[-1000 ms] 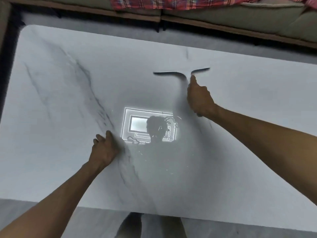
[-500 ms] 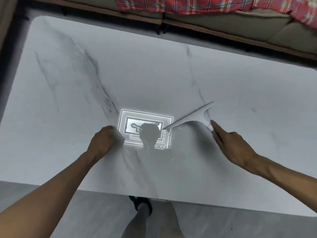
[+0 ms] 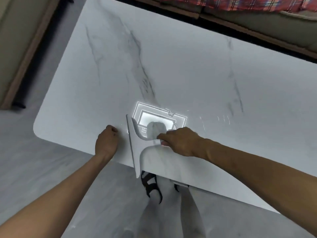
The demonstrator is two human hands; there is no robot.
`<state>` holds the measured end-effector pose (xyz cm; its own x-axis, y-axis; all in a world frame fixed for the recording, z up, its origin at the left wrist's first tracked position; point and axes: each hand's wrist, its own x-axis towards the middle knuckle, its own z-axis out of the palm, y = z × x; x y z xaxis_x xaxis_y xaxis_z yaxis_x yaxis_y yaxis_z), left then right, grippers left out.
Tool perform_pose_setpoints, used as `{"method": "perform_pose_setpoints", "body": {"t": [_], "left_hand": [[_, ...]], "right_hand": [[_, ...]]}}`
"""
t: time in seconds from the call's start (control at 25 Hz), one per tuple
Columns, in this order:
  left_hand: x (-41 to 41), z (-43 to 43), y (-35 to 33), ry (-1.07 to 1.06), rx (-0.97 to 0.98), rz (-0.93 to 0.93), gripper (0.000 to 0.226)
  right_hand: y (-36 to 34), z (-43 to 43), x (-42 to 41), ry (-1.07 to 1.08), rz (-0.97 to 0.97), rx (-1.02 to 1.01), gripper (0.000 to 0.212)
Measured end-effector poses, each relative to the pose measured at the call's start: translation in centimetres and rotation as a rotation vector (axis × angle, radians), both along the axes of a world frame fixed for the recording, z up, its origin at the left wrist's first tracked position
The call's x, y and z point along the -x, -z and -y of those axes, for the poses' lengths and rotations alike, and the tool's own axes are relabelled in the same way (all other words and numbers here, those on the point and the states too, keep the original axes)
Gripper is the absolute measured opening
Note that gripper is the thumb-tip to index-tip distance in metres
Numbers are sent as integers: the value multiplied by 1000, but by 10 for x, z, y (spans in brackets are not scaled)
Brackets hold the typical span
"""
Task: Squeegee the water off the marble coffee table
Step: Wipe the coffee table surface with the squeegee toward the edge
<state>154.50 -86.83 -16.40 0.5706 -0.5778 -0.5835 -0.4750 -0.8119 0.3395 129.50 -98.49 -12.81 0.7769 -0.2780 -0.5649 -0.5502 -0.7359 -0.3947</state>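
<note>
The white marble coffee table (image 3: pixel 171 66) with grey veins fills the view. My right hand (image 3: pixel 180 141) grips the handle of a white squeegee (image 3: pixel 137 145). Its long blade runs front to back at the table's near edge, and the lower end sticks out past the edge. My left hand (image 3: pixel 106 143) rests as a loose fist on the tabletop just left of the blade. Thin streaks of water (image 3: pixel 216 119) glint to the right of a bright ceiling-light reflection (image 3: pixel 154 115).
A sofa (image 3: pixel 257 23) with a red plaid cloth (image 3: pixel 240 2) runs along the table's far side. Another sofa edge (image 3: pixel 20 48) stands at the left. My legs and a black sandal (image 3: pixel 151 184) are on the grey floor at the near edge.
My right hand has swept the squeegee from the far middle of the table toward me and to the left, turning the blade front to back at the near edge. The left hand stayed put.
</note>
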Motion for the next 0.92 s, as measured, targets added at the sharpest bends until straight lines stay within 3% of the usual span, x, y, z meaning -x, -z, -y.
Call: {"method": "perform_pose_setpoints", "body": {"t": [0.12,0.24,0.32,0.52,0.64,0.72,0.92], "left_hand": [[5,-21,11,-30,-23,-1,47],[26,-22,20,137,-38,-9,44],[45,-14,22,288,-69,12,42],[110,5,30,541,-294,-23,70],[132,18,29,412,-317,-84,70],[132,22,25,377,-275,-40,58],[94,2,6,29,10,12,30]], "right_hand": [[23,-15,-40,-51,-6,-4,37],[32,1,-28,83,37,37,40],[31,17,6,204,44,63,40],[20,43,150,528,-129,145,41],[1,44,224,653,-209,215,46],[-13,43,246,671,-222,270,52],[-13,28,167,496,-48,215,44]]}}
